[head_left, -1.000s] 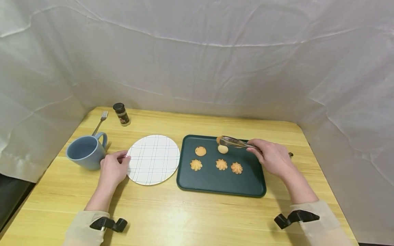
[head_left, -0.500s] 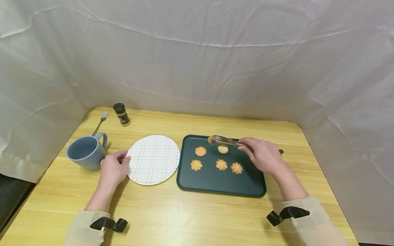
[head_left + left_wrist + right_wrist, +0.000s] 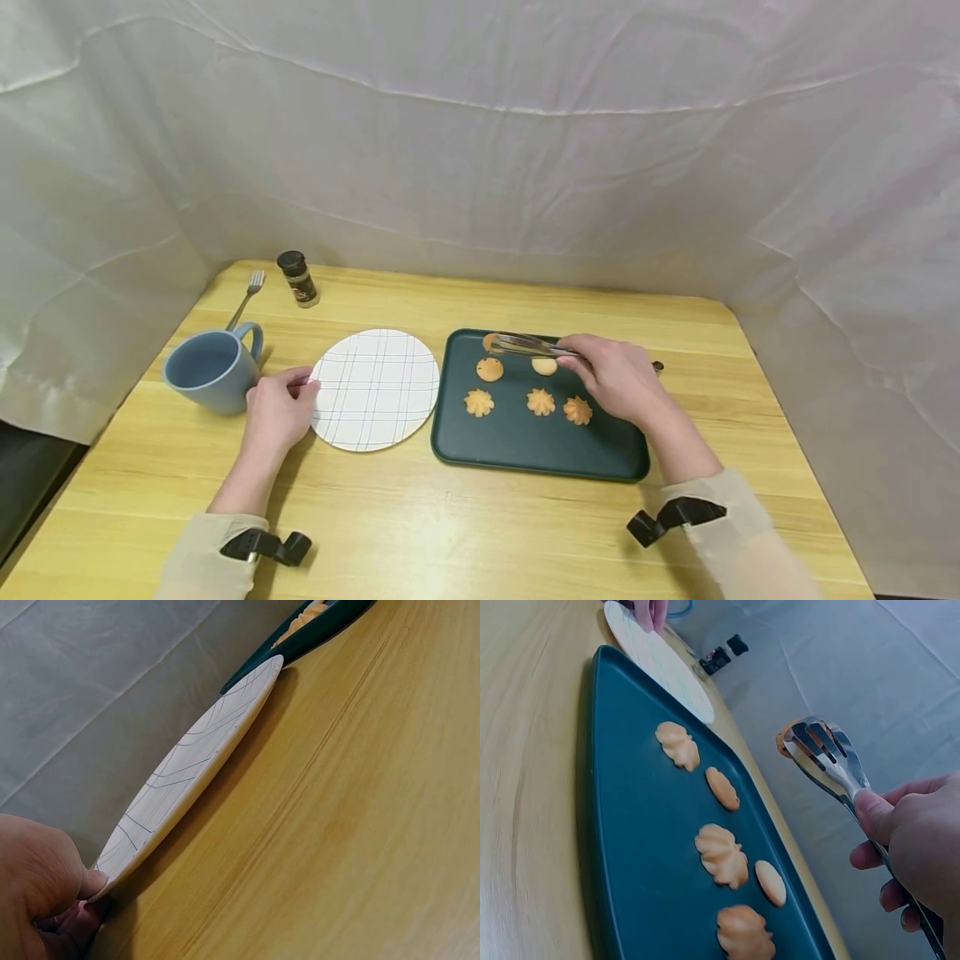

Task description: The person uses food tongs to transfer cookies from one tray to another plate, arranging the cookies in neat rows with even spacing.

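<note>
The right hand grips tongs pinching one cookie above the tray, five cookies left there; the left hand pinches the bare plate.

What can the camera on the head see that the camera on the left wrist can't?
Only the head view shows the blue mug, fork, spice jar, and the right hand holding tongs that grip a cookie. Only the left wrist view shows, close up, the left hand pinching the plate's rim. Both show the checked plate, green tray and table.
</note>
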The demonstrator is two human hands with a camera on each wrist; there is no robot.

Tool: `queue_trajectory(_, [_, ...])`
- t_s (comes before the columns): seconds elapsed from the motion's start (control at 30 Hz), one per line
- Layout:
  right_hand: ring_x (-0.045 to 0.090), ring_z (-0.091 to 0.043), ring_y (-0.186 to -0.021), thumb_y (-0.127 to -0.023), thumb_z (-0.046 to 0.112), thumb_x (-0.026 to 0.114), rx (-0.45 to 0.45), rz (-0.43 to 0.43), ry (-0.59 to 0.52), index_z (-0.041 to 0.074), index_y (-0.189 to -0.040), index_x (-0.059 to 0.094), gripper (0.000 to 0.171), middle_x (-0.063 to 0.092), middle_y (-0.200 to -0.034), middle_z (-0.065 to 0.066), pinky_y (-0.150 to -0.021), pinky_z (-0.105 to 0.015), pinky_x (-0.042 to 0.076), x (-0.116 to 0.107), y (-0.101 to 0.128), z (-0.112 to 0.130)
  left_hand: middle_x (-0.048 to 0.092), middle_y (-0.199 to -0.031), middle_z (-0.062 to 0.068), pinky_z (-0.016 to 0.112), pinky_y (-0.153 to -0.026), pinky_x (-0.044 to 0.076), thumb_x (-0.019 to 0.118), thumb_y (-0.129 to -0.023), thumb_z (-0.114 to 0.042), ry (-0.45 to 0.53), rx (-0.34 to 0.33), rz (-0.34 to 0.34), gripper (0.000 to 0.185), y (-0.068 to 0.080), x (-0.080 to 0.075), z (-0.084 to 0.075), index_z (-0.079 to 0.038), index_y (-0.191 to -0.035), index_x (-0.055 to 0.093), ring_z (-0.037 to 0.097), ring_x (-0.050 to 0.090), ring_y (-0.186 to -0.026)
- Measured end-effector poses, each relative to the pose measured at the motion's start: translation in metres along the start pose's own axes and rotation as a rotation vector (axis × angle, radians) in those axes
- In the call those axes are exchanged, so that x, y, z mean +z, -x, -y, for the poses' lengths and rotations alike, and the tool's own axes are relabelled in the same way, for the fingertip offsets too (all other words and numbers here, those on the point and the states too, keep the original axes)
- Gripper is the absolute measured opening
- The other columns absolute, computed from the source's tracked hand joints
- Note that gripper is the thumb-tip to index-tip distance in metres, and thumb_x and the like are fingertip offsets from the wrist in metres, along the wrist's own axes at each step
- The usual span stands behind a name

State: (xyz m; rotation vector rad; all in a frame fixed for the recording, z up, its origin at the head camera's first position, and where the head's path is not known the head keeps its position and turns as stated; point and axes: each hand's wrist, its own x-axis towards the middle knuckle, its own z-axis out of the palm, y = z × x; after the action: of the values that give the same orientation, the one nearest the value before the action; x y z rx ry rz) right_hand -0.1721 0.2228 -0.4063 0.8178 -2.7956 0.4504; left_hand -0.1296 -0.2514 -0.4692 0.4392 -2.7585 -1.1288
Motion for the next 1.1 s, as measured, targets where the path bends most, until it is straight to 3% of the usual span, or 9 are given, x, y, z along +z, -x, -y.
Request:
queue_trajectory(0.47, [0.07,-0.016,-0.078,-0.106,0.034,0.065,-0.038,0.036,-0.018,0.017,-0.129,0.073,0.03,0.076,-0.119,-0.001,-0.065,-0.041,0.055,0.016,-0.018,0.024,0.074,-0.108,0.021,0.044,-0.084,0.049,0.065,-0.103,-0.014,0.002,0.019,-0.009,0.035,-0.001,0.0,0.0,0.006,-0.132,0.07,0.033,0.067,-0.099])
queue_trajectory(1.1, [0.064,-0.013,-0.076,-0.106,0.033,0.066,-0.104,0.057,-0.026,0.024,-0.12,0.075,0.019,0.074,-0.106,0.008,-0.062,-0.037,0.049,0.051,-0.042,0.06,0.074,-0.107,0.02,0.043,-0.084,0.048,0.065,-0.103,-0.015,-0.004,0.011,-0.011,0.035,0.0,0.001,0.002,0.005,-0.131,0.071,0.033,0.066,-0.099])
